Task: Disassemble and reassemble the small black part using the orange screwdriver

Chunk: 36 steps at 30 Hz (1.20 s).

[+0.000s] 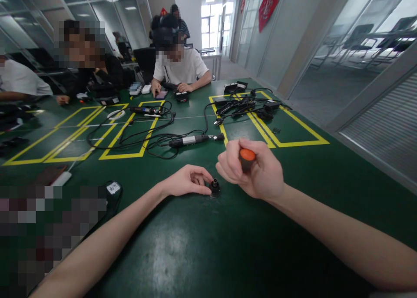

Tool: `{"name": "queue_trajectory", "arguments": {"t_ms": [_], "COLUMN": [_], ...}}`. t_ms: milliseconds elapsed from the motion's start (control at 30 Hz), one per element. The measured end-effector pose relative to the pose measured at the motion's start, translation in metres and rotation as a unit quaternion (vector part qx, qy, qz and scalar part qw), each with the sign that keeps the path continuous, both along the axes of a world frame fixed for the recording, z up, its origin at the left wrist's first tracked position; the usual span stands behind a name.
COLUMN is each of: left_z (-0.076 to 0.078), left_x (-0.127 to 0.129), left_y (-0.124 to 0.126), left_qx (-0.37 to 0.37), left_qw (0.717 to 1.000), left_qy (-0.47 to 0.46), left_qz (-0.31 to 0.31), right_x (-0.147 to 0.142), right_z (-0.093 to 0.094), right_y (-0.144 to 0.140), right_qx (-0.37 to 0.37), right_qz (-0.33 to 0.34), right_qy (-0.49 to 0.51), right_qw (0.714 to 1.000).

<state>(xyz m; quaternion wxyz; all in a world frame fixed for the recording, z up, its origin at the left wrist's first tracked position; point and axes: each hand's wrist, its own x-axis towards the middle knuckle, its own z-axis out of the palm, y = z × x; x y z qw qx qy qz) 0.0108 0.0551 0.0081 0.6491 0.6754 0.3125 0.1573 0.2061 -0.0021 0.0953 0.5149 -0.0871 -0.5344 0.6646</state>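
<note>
My left hand [186,180] rests on the green table [202,246], its fingertips pinching a small black round part [214,187] that stands on the surface. Just to the right, my right hand [252,170] is closed around a tool with an orange cap [247,155]; the tool's shaft is hidden inside my fist. It is held upright right beside the black part, and I cannot tell whether its tip touches the part.
A black electric screwdriver [192,140] with tangled cables lies beyond my hands inside yellow taped boxes. More black cables and adapters [247,107] lie at the right rear. Two people sit across the table [179,67]. A black device with a white label [113,188] sits to my left.
</note>
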Motion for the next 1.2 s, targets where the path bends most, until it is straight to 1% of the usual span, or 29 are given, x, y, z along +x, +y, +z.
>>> {"name": "queue_trajectory", "arguments": {"t_ms": [100, 167, 300, 367, 433, 600, 667, 800, 900, 1033, 1200], "left_z": [-0.0005, -0.0014, -0.0031, -0.0032, -0.0026, -0.0009, -0.0009, -0.0014, -0.0013, -0.0016, -0.0029], "left_x": [0.0008, 0.0012, 0.0013, 0.0011, 0.0008, 0.0005, 0.0007, 0.0012, 0.0013, 0.0014, 0.0012], "left_y": [-0.0001, 0.0004, 0.0013, 0.0012, 0.001, 0.0009, 0.0011, 0.0015, 0.0016, 0.0013, 0.0011], "left_qx": [0.003, 0.006, 0.006, 0.007, 0.004, 0.003, 0.004, 0.005, 0.006, 0.006, 0.005], "left_qw": [1.0, 1.0, 1.0, 1.0, 1.0, 1.0, 1.0, 1.0, 1.0, 1.0, 1.0], "left_qy": [-0.008, -0.01, -0.009, -0.009, -0.01, -0.01, -0.008, -0.011, -0.011, -0.011, -0.011], "left_qz": [0.002, 0.001, 0.0, 0.001, 0.0, -0.002, 0.0, 0.005, 0.001, -0.004, 0.015], "right_x": [0.0023, 0.0035, 0.0029, 0.0019, 0.0015, 0.0029, 0.0032, 0.002, 0.001, 0.0009, 0.0016], "right_z": [-0.001, -0.0006, 0.0008, 0.0008, 0.0003, -0.0005, 0.0004, 0.0026, 0.0017, -0.0009, 0.0018], "right_y": [-0.0026, -0.0036, -0.002, -0.0008, -0.0002, -0.001, -0.0006, 0.0015, 0.0019, 0.0009, 0.0028], "right_qx": [0.006, 0.012, 0.016, 0.031, 0.042, 0.022, 0.017, 0.024, 0.019, 0.003, 0.003], "right_qz": [0.024, 0.024, -0.004, -0.022, -0.026, 0.009, 0.0, -0.032, -0.018, 0.001, -0.037], "right_qy": [0.006, 0.011, 0.001, -0.007, -0.017, -0.011, -0.001, -0.012, -0.013, 0.015, 0.014], "right_qw": [1.0, 1.0, 1.0, 0.999, 0.999, 1.0, 1.0, 0.999, 1.0, 1.0, 0.999]}}
